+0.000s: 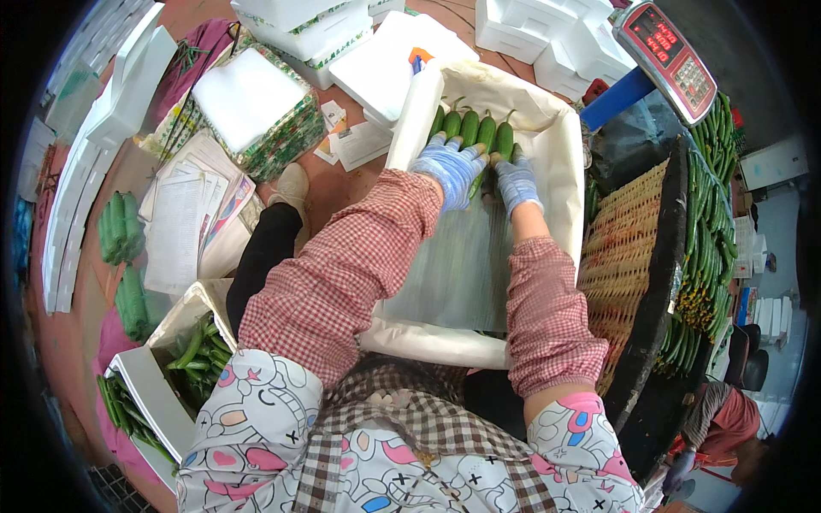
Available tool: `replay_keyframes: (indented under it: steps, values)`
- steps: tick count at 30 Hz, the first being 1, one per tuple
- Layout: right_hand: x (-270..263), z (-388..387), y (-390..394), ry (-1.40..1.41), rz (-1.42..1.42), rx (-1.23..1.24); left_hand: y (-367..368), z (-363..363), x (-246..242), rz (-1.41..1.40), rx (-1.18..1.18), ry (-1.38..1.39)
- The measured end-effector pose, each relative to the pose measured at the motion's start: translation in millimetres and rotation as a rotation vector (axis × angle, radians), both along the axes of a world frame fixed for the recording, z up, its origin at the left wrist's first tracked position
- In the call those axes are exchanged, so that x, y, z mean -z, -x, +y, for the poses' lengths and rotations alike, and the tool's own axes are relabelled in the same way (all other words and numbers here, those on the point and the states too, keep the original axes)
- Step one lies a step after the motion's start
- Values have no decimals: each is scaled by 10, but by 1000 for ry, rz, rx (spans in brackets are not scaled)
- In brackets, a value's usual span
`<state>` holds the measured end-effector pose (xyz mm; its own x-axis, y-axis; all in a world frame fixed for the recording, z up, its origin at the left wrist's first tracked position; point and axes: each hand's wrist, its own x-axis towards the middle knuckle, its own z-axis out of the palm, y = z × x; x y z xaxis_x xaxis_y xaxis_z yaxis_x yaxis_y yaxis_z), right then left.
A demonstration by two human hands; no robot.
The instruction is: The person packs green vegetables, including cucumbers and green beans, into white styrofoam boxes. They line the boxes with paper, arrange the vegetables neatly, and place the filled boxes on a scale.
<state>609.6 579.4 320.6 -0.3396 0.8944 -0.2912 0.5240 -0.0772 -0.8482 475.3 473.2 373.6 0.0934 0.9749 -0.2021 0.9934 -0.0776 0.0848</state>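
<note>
Several green cucumbers (470, 126) lie side by side at the far end of a box lined with white paper (573, 138). My left hand (451, 168), in a blue glove with worn fingertips, rests over the cucumbers at the left of the row. Gloved the same way, my right hand (517, 182) touches the rightmost cucumber, fingers forward. Both palms face down, so their undersides are hidden. Clear plastic film (449, 276) covers the near part of the box's inside.
At right stand a wicker basket (622, 256), heaped long cucumbers (705, 237) and a digital scale display (667, 58). White foam boxes (308, 38) stand ahead. At left are stacked papers (176, 224) and a foam box of green vegetables (199, 359). Another person (721, 420) is at lower right.
</note>
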Motion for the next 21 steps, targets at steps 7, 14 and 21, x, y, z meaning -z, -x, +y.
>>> replay_keyframes:
  steps: [7, 14, 21]
  values:
    - [159, 187, 0, -241, -538, -274, -62, 141, 133, 154, 36, -9]
    - [216, 298, 23, -493, -928, -660, -9, -213, -135, 21, -7, -277]
    - [-211, 73, -75, -10, -358, -562, 226, -2469, -393, -133, -150, -1126]
